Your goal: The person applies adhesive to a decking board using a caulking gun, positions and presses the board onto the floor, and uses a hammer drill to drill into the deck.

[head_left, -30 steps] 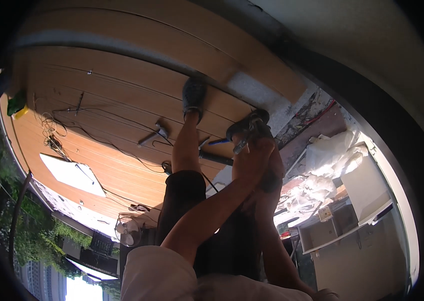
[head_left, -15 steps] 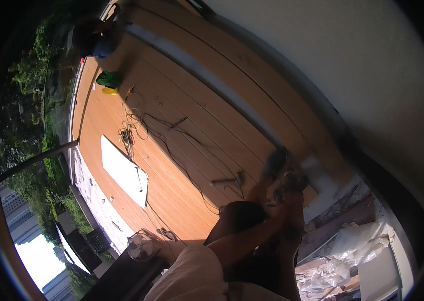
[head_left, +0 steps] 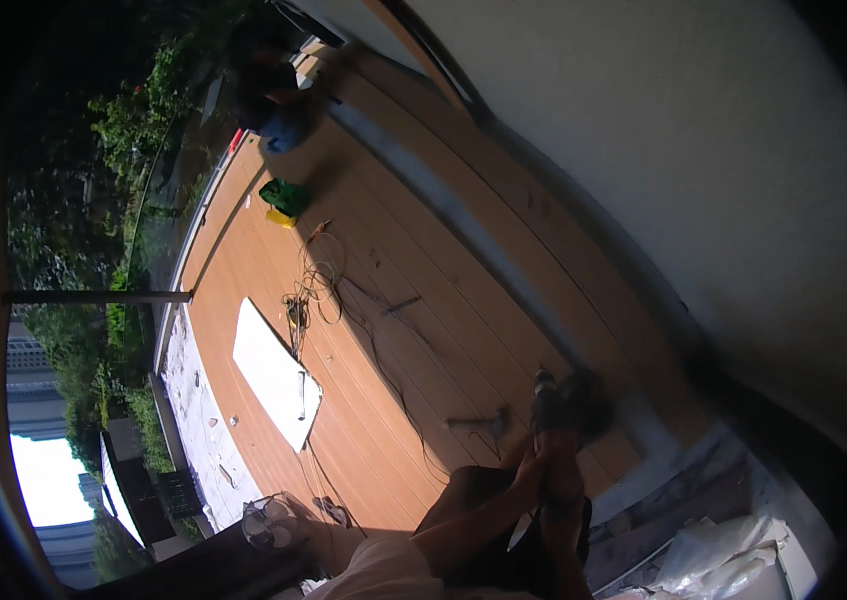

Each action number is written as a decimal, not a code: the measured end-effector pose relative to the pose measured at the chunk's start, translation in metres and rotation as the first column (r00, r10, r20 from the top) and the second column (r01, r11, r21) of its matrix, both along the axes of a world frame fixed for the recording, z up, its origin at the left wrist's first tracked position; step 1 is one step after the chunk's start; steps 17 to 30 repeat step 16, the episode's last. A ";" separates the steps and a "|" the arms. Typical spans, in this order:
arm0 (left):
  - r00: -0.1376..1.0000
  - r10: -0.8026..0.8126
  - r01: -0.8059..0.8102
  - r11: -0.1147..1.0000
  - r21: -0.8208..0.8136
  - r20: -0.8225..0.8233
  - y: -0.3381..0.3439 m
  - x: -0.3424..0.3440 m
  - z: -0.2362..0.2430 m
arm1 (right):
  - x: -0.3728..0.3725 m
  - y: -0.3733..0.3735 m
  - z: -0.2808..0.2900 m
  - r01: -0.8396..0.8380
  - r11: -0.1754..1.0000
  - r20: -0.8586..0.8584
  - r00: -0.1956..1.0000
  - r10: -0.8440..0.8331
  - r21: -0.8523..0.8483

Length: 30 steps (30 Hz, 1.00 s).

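Note:
A dark power drill [head_left: 545, 405] points away from me above the plank floor [head_left: 423, 330], its narrow chuck end foremost. Both my hands are together at its rear, in shadow. My right hand [head_left: 561, 475] is closed around the drill's body. From the left, my left hand [head_left: 531, 468] reaches across and is closed against the same tool; its separate fingers are hard to make out. Just right of the drill is a dark, blurred rounded shape that I cannot identify. A hammer [head_left: 478, 424] lies on the planks to the left of my hands.
Loose cables [head_left: 318, 285] trail across the floor. A bright white board [head_left: 268, 370] bears a long tool. Farther off are a green and yellow bag [head_left: 285, 200] and another person [head_left: 278, 105]. A fan [head_left: 271, 522] stands at lower left, plastic sheeting [head_left: 723, 555] at lower right, a pale wall [head_left: 683, 130] at right.
My view has turned, shifting the floor and its objects right and down in the picture. The drill's chuck now shows plainly, pointing away. Both hands stay together at the drill.

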<state>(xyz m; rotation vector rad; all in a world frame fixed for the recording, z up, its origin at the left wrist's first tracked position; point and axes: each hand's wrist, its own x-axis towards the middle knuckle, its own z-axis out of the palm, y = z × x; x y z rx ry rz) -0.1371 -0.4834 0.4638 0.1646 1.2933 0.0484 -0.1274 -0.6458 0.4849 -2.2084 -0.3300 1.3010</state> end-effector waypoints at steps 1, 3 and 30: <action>1.000 -0.005 0.005 1.000 -0.004 -0.021 -0.003 0.006 0.008 | 0.001 -0.006 -0.003 0.002 1.000 0.002 1.000 -0.002 0.002; 0.999 -0.004 0.004 1.000 -0.001 -0.040 -0.003 0.010 0.024 | 0.002 -0.014 -0.005 -0.054 0.998 0.011 0.998 0.054 -0.018; 1.000 -0.006 0.003 0.985 0.170 0.016 0.060 -0.009 0.030 | -0.019 0.024 -0.026 -0.216 0.976 -0.031 0.976 0.216 -0.022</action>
